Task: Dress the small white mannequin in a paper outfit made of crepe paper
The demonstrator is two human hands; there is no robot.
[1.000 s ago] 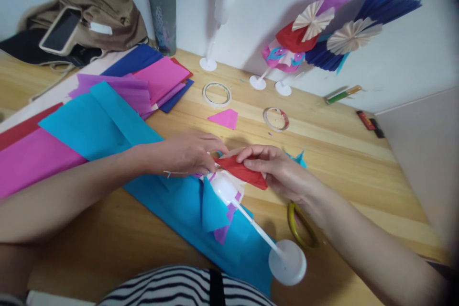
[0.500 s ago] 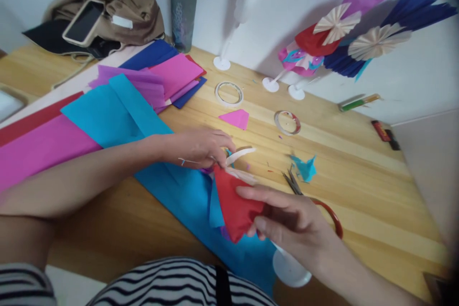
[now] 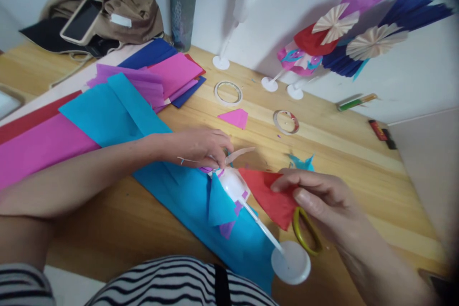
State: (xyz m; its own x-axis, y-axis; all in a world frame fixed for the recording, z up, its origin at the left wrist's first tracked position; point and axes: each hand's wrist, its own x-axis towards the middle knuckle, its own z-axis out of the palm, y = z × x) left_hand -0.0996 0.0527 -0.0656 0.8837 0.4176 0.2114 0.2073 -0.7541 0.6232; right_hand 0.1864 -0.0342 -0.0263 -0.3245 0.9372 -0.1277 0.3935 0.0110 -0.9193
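Observation:
My left hand (image 3: 204, 148) is closed on the decorated end of a clear plastic goblet (image 3: 258, 220), which lies tilted with its round white foot towards me. Blue paper (image 3: 220, 203) and purple paper (image 3: 226, 229) strips hang from that end, and a pale strip (image 3: 240, 154) sticks out beyond my fingers. My right hand (image 3: 322, 201) pinches a red paper triangle (image 3: 267, 193) between thumb and fingers, just right of the goblet's bowl. Under this hand shows a yellow scissor handle (image 3: 306, 232); the blades are hidden. A large blue paper sheet (image 3: 179, 205) lies beneath the goblet.
Tape rolls (image 3: 228, 93) and a pink paper scrap (image 3: 234, 118) lie beyond my hands. Decorated goblets (image 3: 304, 52) stand along the wall. At left are stacked coloured papers (image 3: 175, 76), a brown bag (image 3: 132, 5), a phone (image 3: 82, 20) and a grey bottle (image 3: 183, 5).
My right hand has moved right with the red paper triangle, off the front of the goblet. The goblet's bowl and stem now show. My left hand has stayed almost in place.

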